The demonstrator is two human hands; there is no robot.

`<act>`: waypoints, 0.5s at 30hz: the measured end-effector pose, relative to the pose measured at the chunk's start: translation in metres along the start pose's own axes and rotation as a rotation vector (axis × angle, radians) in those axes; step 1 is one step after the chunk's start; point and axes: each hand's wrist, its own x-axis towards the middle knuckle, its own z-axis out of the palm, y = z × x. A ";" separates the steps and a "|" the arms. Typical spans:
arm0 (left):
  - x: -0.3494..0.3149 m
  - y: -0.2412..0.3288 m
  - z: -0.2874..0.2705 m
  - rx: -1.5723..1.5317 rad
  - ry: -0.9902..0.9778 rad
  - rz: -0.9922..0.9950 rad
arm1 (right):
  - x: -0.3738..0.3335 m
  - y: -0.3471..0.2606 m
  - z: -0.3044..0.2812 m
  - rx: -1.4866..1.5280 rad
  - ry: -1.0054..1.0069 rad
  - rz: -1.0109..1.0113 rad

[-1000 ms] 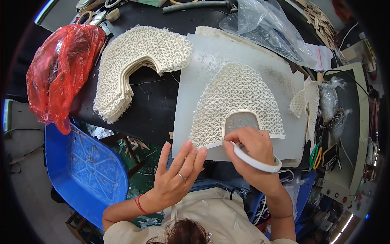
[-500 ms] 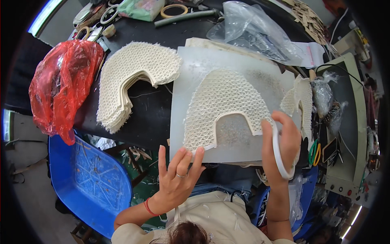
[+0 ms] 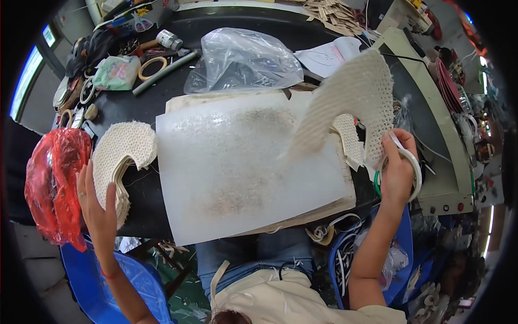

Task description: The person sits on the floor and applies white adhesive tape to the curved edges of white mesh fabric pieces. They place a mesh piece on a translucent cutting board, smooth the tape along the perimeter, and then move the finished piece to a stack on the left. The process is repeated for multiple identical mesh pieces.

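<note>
My right hand (image 3: 400,167) pinches one end of a cream, U-shaped woven piece (image 3: 359,86), lifted and tilted over the right side of the board and blurred by motion. A narrow white ring (image 3: 414,178), like a roll of tape, hangs around the same hand. On the left, a stack of similar cream woven pieces (image 3: 123,141) lies on the black table. My left hand (image 3: 98,202) is at the stack's near left edge, fingers stretched out and thumb apart; whether it touches the stack I cannot tell. Beneath the lifted piece, other woven pieces (image 3: 350,141) show partly.
A translucent white board (image 3: 232,162) lies in the middle. A red plastic bag (image 3: 56,183) stands at far left. Clear plastic (image 3: 245,59), a grey tube (image 3: 164,74) and a tape ring (image 3: 152,69) lie behind. Blue bins (image 3: 121,281) flank me below; a pale machine (image 3: 445,202) stands right.
The woven piece has left the board, lifted to the right by my right hand. My left hand has gone from the board's near edge to the stack on the left. The view has shifted.
</note>
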 end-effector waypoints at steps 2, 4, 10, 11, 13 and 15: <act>0.017 -0.046 0.027 0.020 -0.080 -0.059 | 0.028 0.052 -0.023 -0.051 -0.014 0.067; 0.020 -0.068 0.039 0.024 -0.185 -0.153 | 0.046 0.109 -0.027 -0.166 -0.043 0.143; 0.029 -0.034 0.016 -0.197 -0.068 -0.290 | 0.022 0.123 -0.028 -0.763 0.067 -0.275; 0.031 -0.035 0.018 -0.206 -0.078 -0.296 | 0.024 0.125 -0.036 -0.725 0.062 -0.263; 0.026 -0.040 0.016 -0.225 -0.089 -0.320 | 0.017 0.110 -0.028 -0.646 0.028 -0.195; 0.021 -0.048 0.023 -0.180 0.066 -0.274 | 0.016 0.098 -0.025 -0.605 0.013 -0.204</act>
